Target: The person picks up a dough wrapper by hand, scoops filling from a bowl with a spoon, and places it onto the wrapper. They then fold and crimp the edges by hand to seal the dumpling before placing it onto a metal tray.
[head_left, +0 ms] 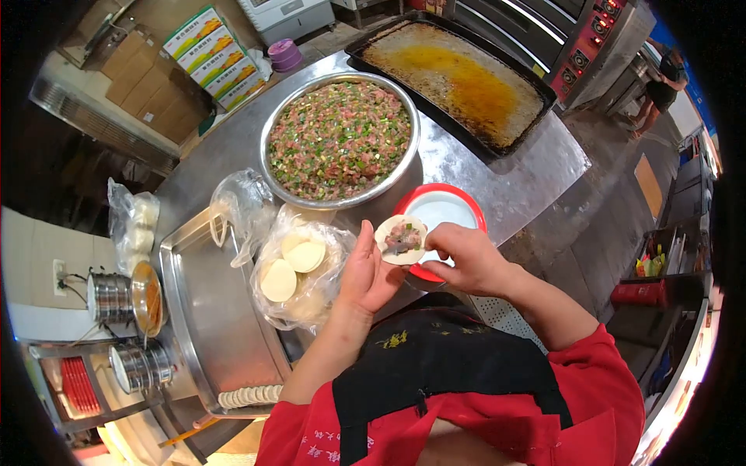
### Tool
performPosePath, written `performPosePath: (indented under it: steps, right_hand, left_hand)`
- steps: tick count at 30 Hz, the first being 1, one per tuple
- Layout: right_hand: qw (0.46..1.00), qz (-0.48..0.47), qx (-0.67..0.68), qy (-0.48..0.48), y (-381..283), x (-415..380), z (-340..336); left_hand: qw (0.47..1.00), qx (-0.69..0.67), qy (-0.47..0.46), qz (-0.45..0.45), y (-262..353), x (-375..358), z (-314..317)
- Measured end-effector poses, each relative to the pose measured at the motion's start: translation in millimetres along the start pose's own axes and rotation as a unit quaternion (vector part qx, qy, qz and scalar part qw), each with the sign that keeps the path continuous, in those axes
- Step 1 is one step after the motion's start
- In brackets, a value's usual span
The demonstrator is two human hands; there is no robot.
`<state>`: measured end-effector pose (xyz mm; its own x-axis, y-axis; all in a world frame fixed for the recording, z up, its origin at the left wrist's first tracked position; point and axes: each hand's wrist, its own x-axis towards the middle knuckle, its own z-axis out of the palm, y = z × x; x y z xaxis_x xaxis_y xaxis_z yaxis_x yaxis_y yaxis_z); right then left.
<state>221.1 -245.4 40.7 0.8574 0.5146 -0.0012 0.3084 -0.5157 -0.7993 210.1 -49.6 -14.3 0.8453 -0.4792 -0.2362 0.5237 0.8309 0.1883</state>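
A round dough wrapper (420,230) with meat filling (403,238) on it rests on the fingers of my left hand (371,272), which is held palm up. My right hand (472,260) is closed at the wrapper's right edge; a small dark tool tip shows on the filling, its handle hidden. Beneath them is a white bowl with a red rim (475,208). Behind stands a large steel bowl (414,132) full of chopped meat and greens. To the left of my left hand, more wrappers (278,280) lie in a clear plastic bag (315,298).
A steel tray (221,311) at the left holds a row of folded dumplings (249,396). An oily black baking pan (451,74) lies at the table's back right. Steel pots (140,365) stand far left. A person (665,85) is at the far right.
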Motion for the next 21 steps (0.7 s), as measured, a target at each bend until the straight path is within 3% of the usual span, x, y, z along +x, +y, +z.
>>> performPosePath:
  steps: [2, 7, 8, 10, 14, 16, 18, 20, 21]
  right_hand:
    - [0.983, -0.164, -0.082, 0.021, 9.8, 1.5, 8.4]
    - [0.965, -0.214, -0.153, 0.000, 11.9, 3.1, 8.4]
    - [0.971, -0.211, -0.111, 0.018, 11.2, 3.3, 9.2]
    - [0.975, -0.209, -0.067, 0.036, 12.3, 4.5, 11.6]
    - [0.985, -0.161, 0.061, 0.012, 9.7, 6.2, 13.2]
    - [0.985, -0.140, 0.098, -0.007, 0.6, 4.2, 9.8]
    - [0.986, -0.071, 0.150, -0.031, -7.8, 2.8, 8.3]
    - [0.981, -0.022, 0.182, -0.060, -12.6, 0.9, 12.7]
    - [0.973, 0.030, 0.211, -0.088, -16.8, -4.1, 16.6]
  left_hand:
    - [1.000, 0.014, -0.009, -0.007, -0.7, -1.4, 1.1]
    - [0.999, 0.006, 0.042, -0.010, -6.6, -5.2, -3.4]
    - [0.999, 0.006, 0.045, -0.008, -8.2, -7.1, -0.4]
    - [0.960, 0.205, 0.180, 0.057, -11.5, -13.1, 11.9]
    - [0.942, 0.291, 0.146, 0.085, -10.3, -31.6, 19.7]
    - [0.920, 0.371, 0.122, 0.041, -9.8, -47.8, 24.8]
    - [0.907, 0.403, 0.106, 0.067, -14.7, -58.9, 22.5]
    - [0.746, 0.653, 0.055, 0.119, -16.4, -71.2, 10.5]
    - [0.767, 0.623, 0.071, 0.137, -22.0, -72.7, 28.1]
